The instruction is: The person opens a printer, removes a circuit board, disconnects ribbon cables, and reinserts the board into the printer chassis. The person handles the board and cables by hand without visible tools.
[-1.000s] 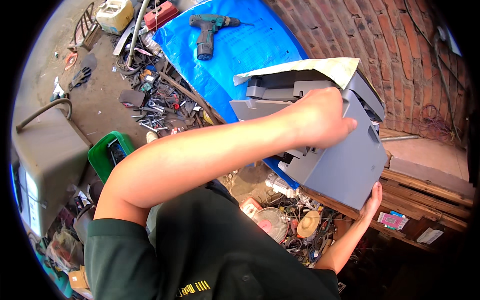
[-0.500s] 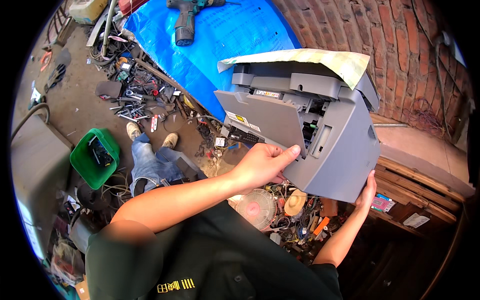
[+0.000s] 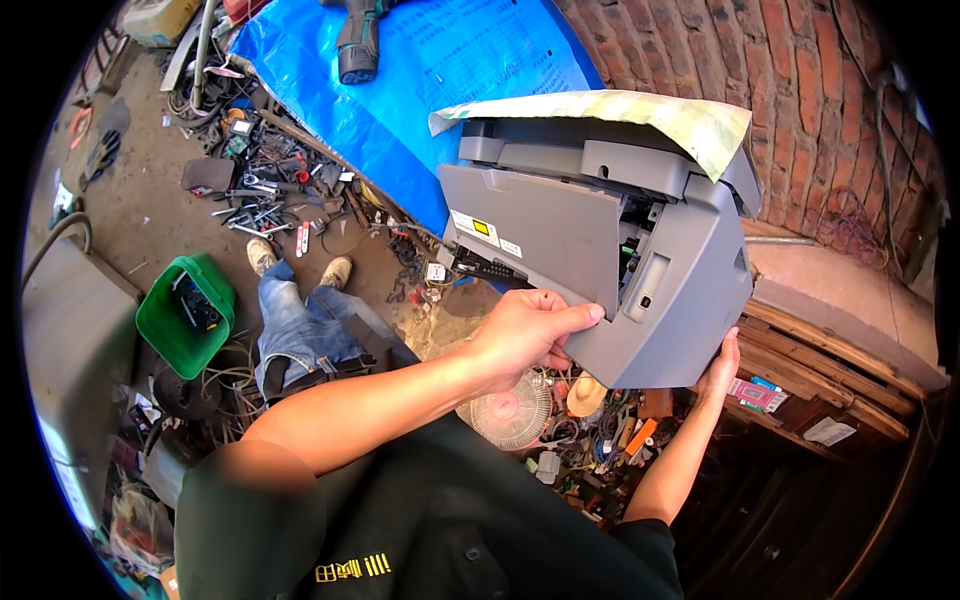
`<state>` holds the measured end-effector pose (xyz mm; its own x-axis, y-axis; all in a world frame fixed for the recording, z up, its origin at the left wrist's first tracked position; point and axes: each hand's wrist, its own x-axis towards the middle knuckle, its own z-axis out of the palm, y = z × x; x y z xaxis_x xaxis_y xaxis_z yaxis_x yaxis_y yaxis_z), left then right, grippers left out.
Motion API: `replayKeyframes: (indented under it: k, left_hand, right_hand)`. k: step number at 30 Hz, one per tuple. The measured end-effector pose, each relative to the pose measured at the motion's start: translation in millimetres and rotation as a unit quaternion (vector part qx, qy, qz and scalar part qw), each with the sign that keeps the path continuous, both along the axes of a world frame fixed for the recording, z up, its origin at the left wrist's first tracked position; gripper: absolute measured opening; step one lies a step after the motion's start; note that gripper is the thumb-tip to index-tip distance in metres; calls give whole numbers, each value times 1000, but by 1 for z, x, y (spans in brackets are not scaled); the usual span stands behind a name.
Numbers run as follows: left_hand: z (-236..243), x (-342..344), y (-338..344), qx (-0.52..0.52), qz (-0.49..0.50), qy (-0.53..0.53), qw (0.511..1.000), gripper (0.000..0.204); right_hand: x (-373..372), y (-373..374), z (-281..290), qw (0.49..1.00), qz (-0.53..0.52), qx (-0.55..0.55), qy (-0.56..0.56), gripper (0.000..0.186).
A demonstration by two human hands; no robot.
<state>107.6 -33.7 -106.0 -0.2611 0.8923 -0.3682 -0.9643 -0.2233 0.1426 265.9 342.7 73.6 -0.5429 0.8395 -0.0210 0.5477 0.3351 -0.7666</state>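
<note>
A grey printer (image 3: 690,300) stands tilted in front of me, on or against a blue sheet. Its flat back cover (image 3: 540,225) is partly open, with a gap along the right edge that shows dark inner parts and a bit of green. My left hand (image 3: 530,330) is closed at the cover's lower right corner, thumb on top and fingers curled under. Around the printer's lower right edge, my right hand (image 3: 722,362) grips the housing; its fingertips are partly hidden. A pale checked cloth (image 3: 620,106) lies over the printer's top.
A cordless drill (image 3: 359,45) lies on the blue sheet (image 3: 440,60). Wrenches (image 3: 262,185) and scrap cover the floor at left, near a green bin (image 3: 205,345). Below the printer are a round fan grille (image 3: 510,410) and loose parts. A brick wall (image 3: 740,80) rises at right.
The back cover has swung inward, closer to the printer, with my left hand still at its corner. My right hand keeps its hold on the housing. The view has shifted slightly.
</note>
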Motion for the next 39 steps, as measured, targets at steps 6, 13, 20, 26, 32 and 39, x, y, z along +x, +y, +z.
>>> replayKeyframes:
  k: [6,13,20,26,32,39]
  left_hand:
    - [1,-3,-2,1,-6,-26,1000,37]
    - [-4,-5,1,18,-18,-49,998,32]
    - [-6,-1,4,19,28,-43,999,31]
    - [5,3,-2,1,30,14,999,32]
    - [20,19,-20,-2,107,156,982,29]
    - [46,30,-58,2,91,399,912,43]
  right_hand:
    - [-9,-18,16,1000,-2,-6,-15,58]
    - [-2,-12,-1,1000,-7,0,16,55]
    - [-7,-31,1,1000,-9,-4,-1,56]
    - [-3,-44,4,999,-34,0,28,54]
    - [3,-33,9,996,-27,-5,79,53]
    - [53,-26,36,982,24,-11,186,50]
